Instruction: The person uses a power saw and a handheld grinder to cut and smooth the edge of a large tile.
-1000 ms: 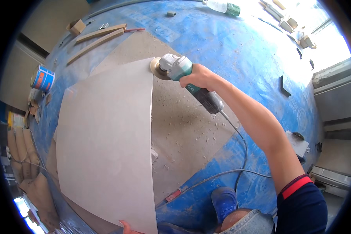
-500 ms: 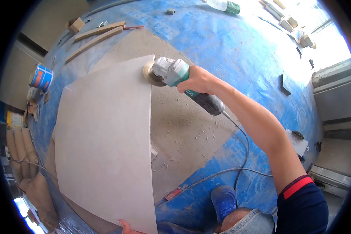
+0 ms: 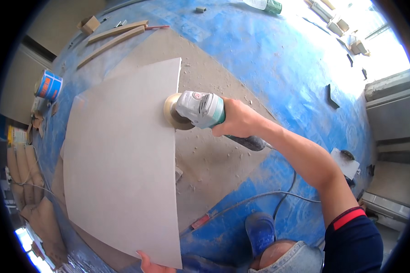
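A large pale grey tile (image 3: 123,150) fills the middle left, its long right edge bare. My right hand (image 3: 241,117) is wrapped round the body of an angle grinder (image 3: 199,109), teal and grey with a dark rear end. The grinder's round disc (image 3: 172,111) rests against the tile's right edge, above its middle. At the bottom, my left hand (image 3: 156,266) holds the tile's near edge, thumb up at the rim; its other fingers are mostly hidden. A small block (image 3: 178,173) shows beside the tile's right edge.
Blue sheeting (image 3: 241,50) covers the floor, with a dusty brown board (image 3: 214,154) under the tile. A power cable (image 3: 264,193) crosses near my shoe (image 3: 260,232). Wooden strips (image 3: 111,45) lie far left; a blue can (image 3: 49,85) stands left. A black angled piece (image 3: 332,98) lies right.
The angle grinder in my right hand has slid along the tile's right edge toward me. My left hand stays at the near edge, slightly shifted.
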A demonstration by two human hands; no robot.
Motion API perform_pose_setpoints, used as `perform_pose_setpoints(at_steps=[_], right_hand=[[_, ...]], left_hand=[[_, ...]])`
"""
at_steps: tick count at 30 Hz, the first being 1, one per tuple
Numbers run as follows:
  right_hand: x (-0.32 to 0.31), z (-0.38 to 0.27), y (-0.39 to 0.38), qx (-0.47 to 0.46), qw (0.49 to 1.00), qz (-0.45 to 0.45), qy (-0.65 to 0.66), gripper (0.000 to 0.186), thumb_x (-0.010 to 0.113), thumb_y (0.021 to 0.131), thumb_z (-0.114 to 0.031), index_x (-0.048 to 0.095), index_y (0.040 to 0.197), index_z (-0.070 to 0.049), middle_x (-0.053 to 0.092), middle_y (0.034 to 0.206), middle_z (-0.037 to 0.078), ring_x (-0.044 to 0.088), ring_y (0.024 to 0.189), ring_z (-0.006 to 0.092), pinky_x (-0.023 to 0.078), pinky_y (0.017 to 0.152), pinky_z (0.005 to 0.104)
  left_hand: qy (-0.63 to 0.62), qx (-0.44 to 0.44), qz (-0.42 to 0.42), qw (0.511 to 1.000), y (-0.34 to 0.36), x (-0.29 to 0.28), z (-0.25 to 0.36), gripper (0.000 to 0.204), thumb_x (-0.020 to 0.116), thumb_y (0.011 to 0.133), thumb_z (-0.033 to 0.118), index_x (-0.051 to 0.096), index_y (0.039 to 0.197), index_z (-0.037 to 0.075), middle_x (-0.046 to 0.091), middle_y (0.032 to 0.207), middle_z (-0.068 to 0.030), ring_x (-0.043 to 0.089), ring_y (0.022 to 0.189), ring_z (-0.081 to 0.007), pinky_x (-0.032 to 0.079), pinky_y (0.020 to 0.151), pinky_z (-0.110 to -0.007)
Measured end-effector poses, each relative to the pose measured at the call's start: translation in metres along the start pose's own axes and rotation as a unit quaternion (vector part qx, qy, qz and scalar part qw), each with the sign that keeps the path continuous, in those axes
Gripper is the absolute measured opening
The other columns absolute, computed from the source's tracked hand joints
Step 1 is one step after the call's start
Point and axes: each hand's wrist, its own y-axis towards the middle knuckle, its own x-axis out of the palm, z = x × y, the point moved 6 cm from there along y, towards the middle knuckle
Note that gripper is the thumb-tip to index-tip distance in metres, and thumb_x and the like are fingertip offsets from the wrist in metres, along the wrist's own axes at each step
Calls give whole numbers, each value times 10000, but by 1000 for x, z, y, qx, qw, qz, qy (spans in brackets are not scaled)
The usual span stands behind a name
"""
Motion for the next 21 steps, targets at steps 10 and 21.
perform_pose_setpoints(at_steps=[10, 21], right_hand=[[28, -14, -48, 46, 996, -64, -50, 607, 808, 678, -253, 584, 1199, -36, 714, 1030, 188, 696, 995, 354, 553, 885, 438], [77, -38, -116, -26, 986, -143, -82, 603, 802, 712, -357, 517, 1143, -46, 699, 893, 196, 701, 864, 396, 571, 736, 475]], left_hand=[[-7, 9, -7, 1000, -4, 10, -1, 660, 391, 1066, 511, 414, 1516, 28, 471, 1543, -160, 412, 1437, -369, 266, 1229, -542], [-32, 30, -173, 984, -6, 27, -2, 623, 491, 1046, 514, 439, 1480, 70, 526, 1460, -88, 510, 1324, -307, 420, 1105, -482]])
